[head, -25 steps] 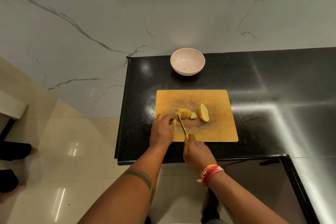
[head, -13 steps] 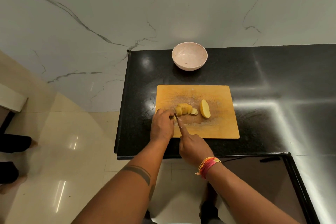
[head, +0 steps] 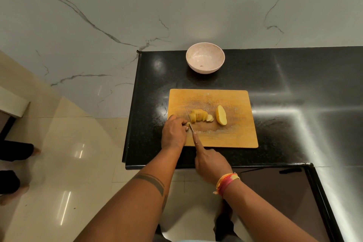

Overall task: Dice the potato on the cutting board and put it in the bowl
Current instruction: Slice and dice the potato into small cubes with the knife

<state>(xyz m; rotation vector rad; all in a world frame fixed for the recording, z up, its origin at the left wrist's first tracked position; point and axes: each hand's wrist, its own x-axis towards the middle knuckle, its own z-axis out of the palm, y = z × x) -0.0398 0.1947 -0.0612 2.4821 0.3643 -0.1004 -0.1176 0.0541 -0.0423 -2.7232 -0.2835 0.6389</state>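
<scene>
A wooden cutting board (head: 231, 135) lies on the black counter. On it stands a fanned row of potato slices (head: 198, 115) and, to their right, a potato half (head: 221, 115) lying cut face up. My left hand (head: 173, 131) holds a small potato piece (head: 189, 124) at the board's left edge with curled fingers. My right hand (head: 211, 163) grips a knife (head: 191, 127), index finger stretched along its spine, blade tip beside the left fingers. A pale pink bowl (head: 205, 58) stands behind the board; nothing shows inside it.
The black counter (head: 294, 94) ends at a left edge beside the board and a front edge under my wrists. A marble wall rises behind it. On the tiled floor at far left are another person's feet (head: 17, 151).
The knife blade has drawn back toward my left fingers and the right hand has slid nearer to me. The view has tilted down slightly. The slices and the half have not moved.
</scene>
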